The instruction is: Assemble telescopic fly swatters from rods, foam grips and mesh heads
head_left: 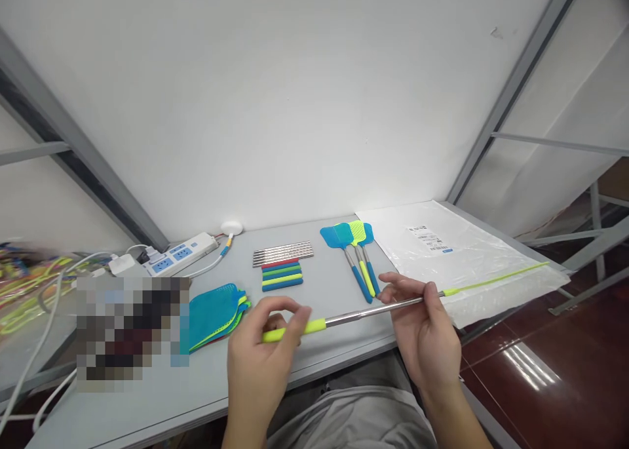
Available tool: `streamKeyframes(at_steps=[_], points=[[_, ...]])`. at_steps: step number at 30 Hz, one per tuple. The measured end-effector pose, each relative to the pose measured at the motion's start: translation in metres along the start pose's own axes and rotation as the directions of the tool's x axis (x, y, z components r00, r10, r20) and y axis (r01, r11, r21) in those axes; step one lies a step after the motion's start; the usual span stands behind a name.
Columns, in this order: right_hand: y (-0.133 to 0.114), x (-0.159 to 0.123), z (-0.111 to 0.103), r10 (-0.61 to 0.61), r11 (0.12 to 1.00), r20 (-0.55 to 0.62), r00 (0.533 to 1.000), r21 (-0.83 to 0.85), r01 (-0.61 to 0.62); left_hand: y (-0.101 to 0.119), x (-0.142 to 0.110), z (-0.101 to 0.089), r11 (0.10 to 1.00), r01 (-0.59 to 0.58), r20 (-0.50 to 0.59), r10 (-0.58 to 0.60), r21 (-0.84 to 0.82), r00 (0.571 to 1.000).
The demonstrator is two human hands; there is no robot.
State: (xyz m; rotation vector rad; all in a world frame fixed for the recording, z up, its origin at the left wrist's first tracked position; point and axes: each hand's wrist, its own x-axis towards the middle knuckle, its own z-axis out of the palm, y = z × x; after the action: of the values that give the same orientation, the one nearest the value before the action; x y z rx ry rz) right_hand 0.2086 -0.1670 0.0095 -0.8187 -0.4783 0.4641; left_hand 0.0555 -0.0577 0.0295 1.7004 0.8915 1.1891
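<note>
- In the head view, above the grey desk (324,295), you hold a telescopic steel rod (373,309) level across your body, its thin yellow-green tip (496,280) lying over a clear plastic bag (472,259).
- Your left hand (258,357) is on the rod's yellow-green foam grip (299,328), with thumb and curled fingers (289,314) pinching it.
- Your right hand (422,331) pinches the steel tube near the thin tip between thumb and fingers (393,285), the fingers slightly spread.
- Three fly swatters (351,252) with mesh heads lie just beyond your right fingers.
- To their left are stacked foam sleeves (282,275) and steel tubes (282,253).
- Loose blue-green mesh swatter heads (216,314) lie left of your left hand.
- A power strip (181,255) sits at the back.
</note>
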Motion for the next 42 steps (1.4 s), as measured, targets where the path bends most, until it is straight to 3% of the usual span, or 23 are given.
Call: streamKeyframes(at_steps=[3, 5, 9, 12, 14, 18, 20, 23, 27, 32, 34, 36, 40, 42], points=[[0.006, -0.010, 0.009, 0.040, 0.999, 0.093, 0.995, -0.034, -0.037, 0.000, -0.009, 0.007, 0.994, -0.096, 0.259, 0.078, 0.058, 0.963], [0.010, -0.016, 0.013, 0.067, 0.996, 0.141, 0.988, -0.069, -0.057, -0.001, -0.013, 0.011, 0.993, -0.110, 0.346, 0.090, 0.039, 0.934], [0.011, -0.015, 0.010, 0.120, 0.975, 0.268, 0.956, -0.211, -0.063, -0.001, -0.008, 0.003, 1.000, -0.005, 0.369, -0.001, 0.016, 0.930], [0.011, -0.007, 0.004, 0.180, 0.979, 0.345, 0.921, -0.154, -0.134, 0.002, -0.003, -0.006, 0.995, 0.097, 0.322, -0.103, 0.036, 0.941], [0.010, 0.000, 0.002, 0.188, 0.980, 0.283, 0.940, 0.013, -0.200, 0.005, -0.002, -0.007, 0.990, 0.131, 0.284, -0.138, 0.042, 0.949], [0.005, 0.010, 0.002, 0.282, 0.910, 0.019, 0.959, 0.310, -0.274, 0.005, -0.003, -0.006, 0.983, 0.178, 0.319, -0.183, 0.045, 0.930], [0.004, 0.013, 0.001, 0.279, 0.911, -0.119, 0.953, 0.346, -0.224, 0.002, -0.001, -0.006, 0.980, 0.190, 0.344, -0.198, 0.058, 0.918], [0.004, 0.012, -0.002, 0.130, 0.974, -0.253, 0.959, 0.215, -0.075, 0.000, 0.001, -0.006, 0.984, 0.156, 0.405, -0.176, 0.083, 0.897], [0.004, 0.005, -0.002, -0.043, 0.998, -0.224, 0.974, 0.034, 0.051, 0.004, -0.004, 0.001, 0.988, 0.135, 0.421, -0.156, 0.080, 0.893], [0.000, 0.004, -0.004, -0.050, 0.999, -0.139, 0.989, -0.017, 0.048, 0.006, -0.007, 0.008, 0.992, 0.120, 0.383, -0.128, 0.045, 0.915], [-0.001, 0.006, -0.007, -0.006, 1.000, -0.063, 0.998, -0.007, 0.005, 0.001, -0.005, 0.008, 0.992, 0.121, 0.448, -0.129, 0.048, 0.885], [0.001, 0.006, -0.009, 0.050, 0.998, 0.018, 0.999, -0.050, -0.049, -0.006, -0.005, 0.012, 0.983, 0.183, 0.550, -0.171, 0.034, 0.818], [0.010, 0.000, -0.010, 0.089, 0.927, 0.116, 0.989, -0.373, -0.040, -0.019, -0.023, 0.040, 0.875, 0.461, 0.731, -0.216, -0.149, 0.647], [0.013, -0.003, -0.010, 0.051, 0.847, 0.106, 0.993, -0.531, 0.013, -0.023, -0.035, 0.057, 0.798, 0.542, 0.751, -0.183, -0.263, 0.635]])
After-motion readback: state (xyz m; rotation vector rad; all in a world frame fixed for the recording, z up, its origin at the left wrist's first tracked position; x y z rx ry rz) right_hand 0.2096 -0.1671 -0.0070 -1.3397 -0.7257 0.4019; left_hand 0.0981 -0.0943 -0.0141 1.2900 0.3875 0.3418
